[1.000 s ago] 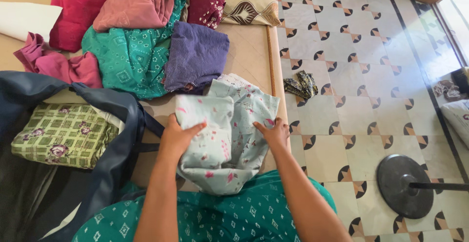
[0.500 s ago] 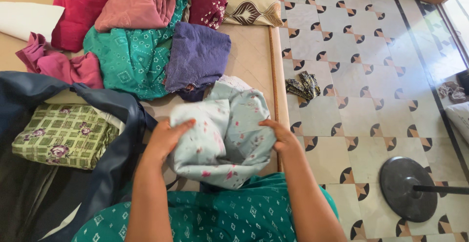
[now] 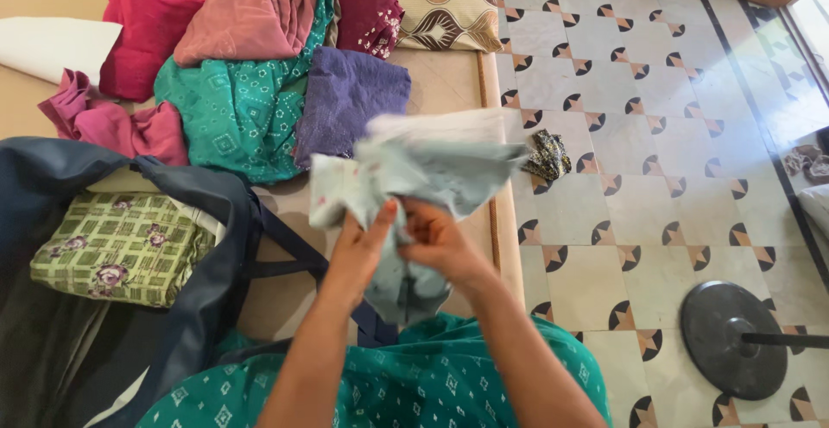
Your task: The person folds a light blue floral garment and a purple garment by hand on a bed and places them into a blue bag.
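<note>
Both hands — left hand (image 3: 363,251), right hand (image 3: 440,242) — grip pinching pale floral cloth (image 3: 423,169); best kept taut, edges matched.

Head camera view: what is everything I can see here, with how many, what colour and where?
Pale garment: one, light blue-green with small pink flecks, lifted above the bed edge in both hands.
Dark bag: one, navy, open at the left.
Folded cloth: one, green checked with flowers, inside the bag.
Clothes pile: several pieces, red, pink, teal, purple, maroon, at the top left on the bed.
Patterned cushion: one, beige and brown, top centre.
Small crumpled cloth: one, dark patterned, on the tiled floor.
Round stand base: one, black, on the floor at lower right.
Left hand: grip closed on the pale garment.
Right hand: grip closed on the pale garment.
</note>
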